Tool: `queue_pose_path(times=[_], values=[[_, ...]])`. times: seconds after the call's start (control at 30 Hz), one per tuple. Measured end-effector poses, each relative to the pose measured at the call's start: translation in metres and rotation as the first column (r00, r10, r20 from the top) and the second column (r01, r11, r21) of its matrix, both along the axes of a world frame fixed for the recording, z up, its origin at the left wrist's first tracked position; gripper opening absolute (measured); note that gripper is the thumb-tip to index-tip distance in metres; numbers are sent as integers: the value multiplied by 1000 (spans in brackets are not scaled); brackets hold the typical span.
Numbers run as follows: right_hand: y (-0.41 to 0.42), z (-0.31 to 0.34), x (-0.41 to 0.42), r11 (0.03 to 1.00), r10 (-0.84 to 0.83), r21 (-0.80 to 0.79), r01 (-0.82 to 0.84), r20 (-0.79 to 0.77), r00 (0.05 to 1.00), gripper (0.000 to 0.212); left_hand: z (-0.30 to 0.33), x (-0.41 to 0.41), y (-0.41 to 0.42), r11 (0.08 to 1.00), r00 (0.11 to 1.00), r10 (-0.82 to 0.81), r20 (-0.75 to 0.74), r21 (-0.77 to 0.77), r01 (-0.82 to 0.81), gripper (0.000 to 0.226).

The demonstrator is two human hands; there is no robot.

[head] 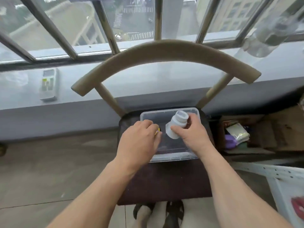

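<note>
Holding a white bottle [176, 125] over a clear tub [169, 111] on a chair [164, 181].
The right hand [192, 129] is gripping it, its top tilting up and away; the left hand [139, 137], just beside it, is pinching a small yellow piece [157, 131].

1. Wide window [74, 22] behind slanted metal bars [105, 25]; grey daylight, with a street crossing [136, 10] far below.
2. Pale grey sill [148, 79] beneath the window, with a white remote control [48, 84] lying flat at the left.
3. Chair set just before the sill: curved beige backrest [164, 48], dark seat [164, 181].
4. Grey tiled floor [57, 170] at the left; open cardboard box [271, 129] at the right, beside the chair.
</note>
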State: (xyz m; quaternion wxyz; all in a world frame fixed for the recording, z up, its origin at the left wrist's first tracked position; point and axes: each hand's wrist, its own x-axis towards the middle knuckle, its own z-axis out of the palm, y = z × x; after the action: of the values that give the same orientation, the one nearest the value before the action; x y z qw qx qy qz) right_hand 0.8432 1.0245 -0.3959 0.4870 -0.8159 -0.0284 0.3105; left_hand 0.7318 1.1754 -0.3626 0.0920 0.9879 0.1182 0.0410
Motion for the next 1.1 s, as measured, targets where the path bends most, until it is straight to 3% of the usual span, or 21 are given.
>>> queue_pose_path(times=[0.23, 0.43, 0.57, 0.73, 0.9, 1.1], values=[[17, -34, 4, 979, 85, -183, -89, -30, 996, 51, -28, 13, 15, 999, 998, -31, -55, -36, 29, 33], [17, -16, -4, 977, 41, -206, -52, -56, 998, 48, -14, 14, 16, 995, 990, -102, -96, 5, 103, 37], [-2, 40, -21, 962, 59, -270, -52, 20, 998, 39, 21, 10, 4, 985, 972, -172, -162, 3, 175, 23], [-62, 134, -71, 840, 217, -533, -102, 157, 963, 26, 98, -5, -51, 936, 921, -352, -166, -36, 351, 27], [-156, 221, -152, 678, 268, -734, -37, 200, 943, 22, 185, -46, -149, 814, 813, -572, -107, 47, 579, 29], [-294, 306, -276, 551, 177, -813, 188, 334, 926, 18, 261, -130, -290, 638, 643, -766, -11, 107, 763, 22]])
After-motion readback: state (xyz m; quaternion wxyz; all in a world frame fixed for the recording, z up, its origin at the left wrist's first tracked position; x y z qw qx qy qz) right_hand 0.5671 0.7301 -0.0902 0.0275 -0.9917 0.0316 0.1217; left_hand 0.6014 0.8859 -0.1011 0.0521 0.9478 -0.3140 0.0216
